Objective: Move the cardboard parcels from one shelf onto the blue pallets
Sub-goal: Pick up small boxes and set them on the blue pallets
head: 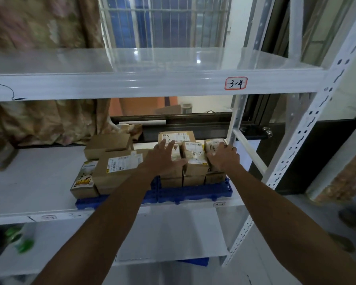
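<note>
Several cardboard parcels sit on blue pallets [193, 192] on the middle shelf [29, 182] of a white rack. At the right, small taped parcels are stacked in two layers. My left hand [164, 159] lies spread over the left small parcel [176, 153], fingers apart. My right hand [223, 156] wraps around the rightmost small parcel [212, 146], marked in black pen. Between the hands stands a middle parcel [194, 159]. A larger labelled box [119, 167] and a box with a yellow print [84, 179] sit to the left.
The top shelf [152, 83] carries a tag reading 3-4 and holds nothing. A white upright [308, 130] stands at the right. Another parcel [176, 136] sits behind the stack. A curtain hangs behind at left. Green objects [21, 239] lie lower left.
</note>
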### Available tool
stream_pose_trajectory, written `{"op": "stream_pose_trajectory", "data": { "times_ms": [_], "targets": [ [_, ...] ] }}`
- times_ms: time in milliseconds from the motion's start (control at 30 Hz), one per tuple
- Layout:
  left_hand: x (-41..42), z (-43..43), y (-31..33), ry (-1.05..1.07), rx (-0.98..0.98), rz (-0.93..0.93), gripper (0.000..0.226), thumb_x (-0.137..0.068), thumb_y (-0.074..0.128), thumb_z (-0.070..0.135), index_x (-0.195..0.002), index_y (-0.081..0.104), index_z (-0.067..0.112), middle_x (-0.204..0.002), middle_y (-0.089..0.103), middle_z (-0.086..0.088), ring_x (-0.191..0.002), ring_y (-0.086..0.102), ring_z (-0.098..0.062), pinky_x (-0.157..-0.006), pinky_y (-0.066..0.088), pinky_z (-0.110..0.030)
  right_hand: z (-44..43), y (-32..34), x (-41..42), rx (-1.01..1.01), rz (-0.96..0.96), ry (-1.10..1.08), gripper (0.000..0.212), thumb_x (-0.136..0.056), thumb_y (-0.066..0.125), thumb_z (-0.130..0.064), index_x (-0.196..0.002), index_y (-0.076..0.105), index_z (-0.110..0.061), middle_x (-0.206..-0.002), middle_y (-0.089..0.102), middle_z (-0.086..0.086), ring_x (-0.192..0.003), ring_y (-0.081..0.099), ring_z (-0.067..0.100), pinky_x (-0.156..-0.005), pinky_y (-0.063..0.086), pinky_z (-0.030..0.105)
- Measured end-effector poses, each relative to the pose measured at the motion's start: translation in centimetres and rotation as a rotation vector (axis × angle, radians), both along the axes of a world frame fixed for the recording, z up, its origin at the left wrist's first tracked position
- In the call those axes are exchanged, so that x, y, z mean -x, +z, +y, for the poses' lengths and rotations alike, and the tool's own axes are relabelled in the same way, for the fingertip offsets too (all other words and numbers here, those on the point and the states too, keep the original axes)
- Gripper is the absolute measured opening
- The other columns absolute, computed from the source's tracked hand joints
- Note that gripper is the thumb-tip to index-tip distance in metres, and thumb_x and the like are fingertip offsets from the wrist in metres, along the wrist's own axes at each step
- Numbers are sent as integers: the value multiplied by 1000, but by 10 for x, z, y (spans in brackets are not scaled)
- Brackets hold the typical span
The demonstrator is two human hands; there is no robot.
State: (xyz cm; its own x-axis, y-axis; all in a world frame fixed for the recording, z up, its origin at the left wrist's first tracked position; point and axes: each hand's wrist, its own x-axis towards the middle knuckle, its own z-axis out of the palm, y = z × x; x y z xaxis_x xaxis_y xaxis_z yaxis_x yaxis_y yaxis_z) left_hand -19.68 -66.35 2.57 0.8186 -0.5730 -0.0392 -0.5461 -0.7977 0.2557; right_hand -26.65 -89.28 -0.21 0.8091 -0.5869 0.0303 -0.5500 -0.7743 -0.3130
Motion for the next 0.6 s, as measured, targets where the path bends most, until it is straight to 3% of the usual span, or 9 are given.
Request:
{"op": "stream_pose_trajectory", "data": {
  "times_ms": [267, 600],
  "targets": [
    [-16, 13, -8, -10, 11, -43, 103, -84, 45, 82, -160, 9, 22, -169, -6, -9, -154, 9, -32, -120, 22, -54, 10, -2, -4, -89, 6, 2, 80, -91, 52, -58, -146, 29, -5, -145, 36, 23, -132, 36, 39, -105, 35, 48],
    [-11, 18, -15, -19, 22, -40, 99, -87, 48, 77, -160, 10, 23, -168, 1, -10, -153, 13, -33, -120, 22, -52, 10, -15, -3, -157, 22, -3, 78, -94, 47, -57, -148, 28, -4, -146, 35, 21, -133, 36, 36, -105, 35, 47]
  ]
}}
